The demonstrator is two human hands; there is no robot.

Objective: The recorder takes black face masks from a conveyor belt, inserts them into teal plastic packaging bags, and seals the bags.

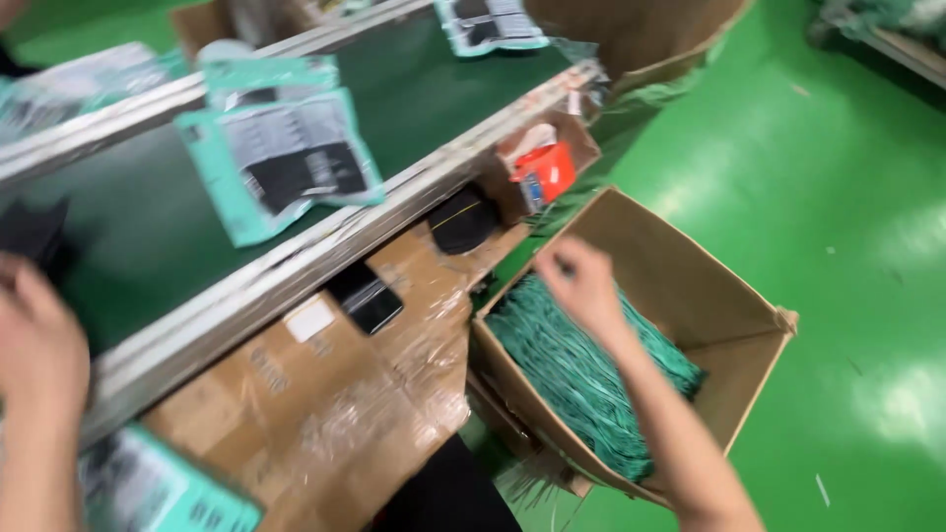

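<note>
I see my right hand (583, 286) over the open brown cardboard box (729, 325), grip pressed on stacked teal packets (576, 379) inside | left hand (39, 345) at dark worktop (148, 236) edge, grip blurred, cannot tell | teal plastic pouch (281, 158) lies on worktop | red tape dispenser (542, 172) near box.

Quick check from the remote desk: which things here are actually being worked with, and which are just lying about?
In hand:
right hand over stacked teal pouches in open cardboard box
left hand at belt
pouch on belt

Lying about:
red tape dispenser
black items
green floor
</note>
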